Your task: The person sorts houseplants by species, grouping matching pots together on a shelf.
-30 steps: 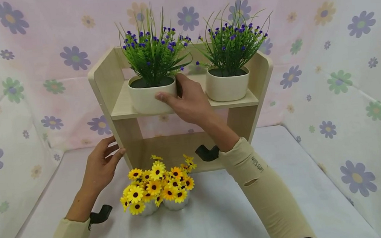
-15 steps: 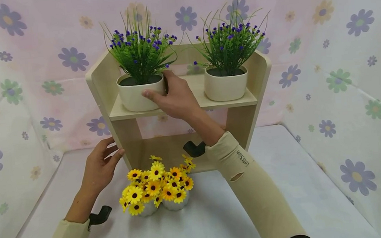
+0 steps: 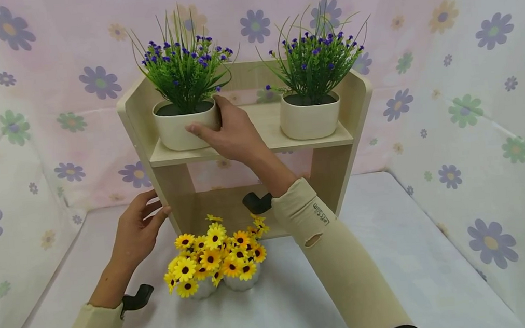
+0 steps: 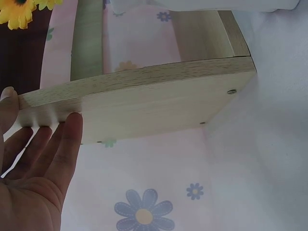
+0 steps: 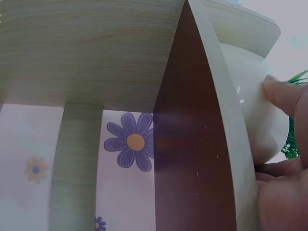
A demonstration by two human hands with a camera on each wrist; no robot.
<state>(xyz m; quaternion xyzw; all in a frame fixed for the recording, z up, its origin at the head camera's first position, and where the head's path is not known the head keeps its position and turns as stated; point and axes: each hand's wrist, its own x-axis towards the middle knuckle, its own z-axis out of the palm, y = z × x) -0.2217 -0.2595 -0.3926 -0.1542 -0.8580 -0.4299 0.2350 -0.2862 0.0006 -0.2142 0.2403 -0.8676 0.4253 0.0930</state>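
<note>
My right hand (image 3: 236, 132) holds a white oval pot with a green, purple-flowered plant (image 3: 184, 131) at the left of the wooden shelf's upper board. Its thumb lies on the pot's front and its fingers at the right side; in the right wrist view the pot (image 5: 255, 106) is partly hidden behind the board. A matching potted plant (image 3: 310, 118) stands at the board's right. My left hand (image 3: 134, 230) touches the left side panel of the shelf (image 3: 176, 197). In the left wrist view its fingertips meet the panel's outer face (image 4: 144, 106), the thumb near the front edge.
Two small white pots of yellow daisies (image 3: 214, 257) stand on the white-covered table (image 3: 348, 292) before the shelf, between my forearms. A flower-printed cloth (image 3: 427, 118) hangs behind and at both sides. A black bent piece sits at each wrist.
My right hand has moved the potted plant leftward along the upper board, toward the left side panel. The left hand has stayed at the panel.
</note>
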